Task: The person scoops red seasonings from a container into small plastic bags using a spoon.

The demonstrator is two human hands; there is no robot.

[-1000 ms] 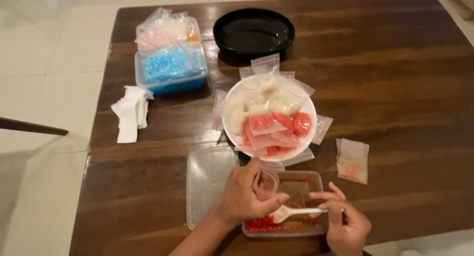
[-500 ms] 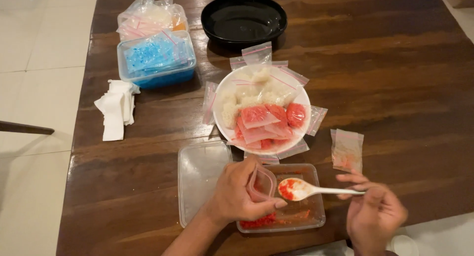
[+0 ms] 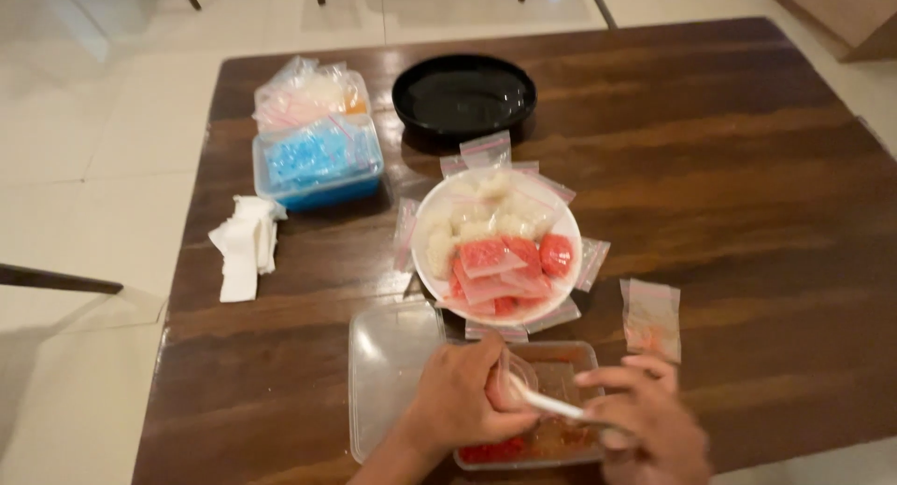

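A: Red paste sits in the clear plastic tub (image 3: 561, 427) at the bottom centre of the frame, on the dark wooden tabletop (image 3: 747, 167). The left hand (image 3: 462, 401) is curled around a small clear bag (image 3: 519, 377), holding its mouth open over the tub.

B: Right hand?

A: The right hand (image 3: 649, 427) pinches the handle of a white plastic spoon (image 3: 547, 404). The bowl end points into the bag mouth. Can't tell how much paste is on it, the fingers hide it.

B: What's nearby?

A: The tub's clear lid (image 3: 392, 378) lies just left of the tub. A white bowl (image 3: 425, 261) sits above it, stacked with filled bags, white ones on top and red ones below, with loose bags poking out under its rim. One small bag with orange residue (image 3: 651, 317) lies to the right of the bowl.

B: Upper area?

A: An empty black dish (image 3: 464, 94) is at top centre. A blue-filled tub (image 3: 320, 164) sits upper left with more bags heaped on it. Folded white tissue (image 3: 245, 245) lies at the left edge of the tabletop.

B: Risks?

A: The bag mouth is small and floppy. If the spoon tips early, paste lands on the fingers or the tub rim. Paste smeared on the zip strip probably means a bad seal. The tub sits near the tabletop's front edge, so a push with the left wrist could slide it off.
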